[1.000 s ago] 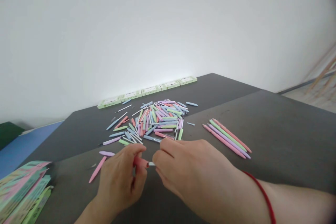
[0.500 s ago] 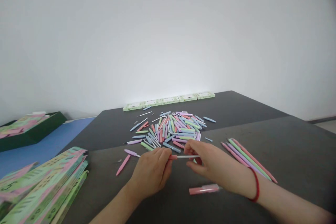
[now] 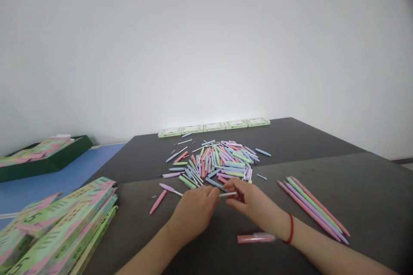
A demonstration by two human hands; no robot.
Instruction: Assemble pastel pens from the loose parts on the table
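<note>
A thin white pen refill [image 3: 227, 194] spans the gap between my two hands, just in front of the pen pile. My left hand [image 3: 194, 208] is closed around its left end, where a red pen barrel part showed earlier; my fingers now cover that part. At the refill's right end, the thumb and fingertips of my right hand [image 3: 250, 201] are pinched on it. Below my right hand lies a red pen barrel [image 3: 253, 239] with a clear clip. A purple barrel part with a white refill [image 3: 170, 189] and a pink barrel part [image 3: 158, 201] lie left of my left hand.
A pile of pastel pen parts [image 3: 222, 161] covers the mid-table. Several assembled pens [image 3: 314, 210] lie side by side at right. Flat green boxes [image 3: 214, 127] line the wall. Printed cartons [image 3: 64, 227] are stacked at left, near a dark green tray [image 3: 48, 165].
The red barrel with the clear clip now lies on the table. My right hand has shifted onto the white refill, and the red part in my left hand became hidden. The camera view has turned left.
</note>
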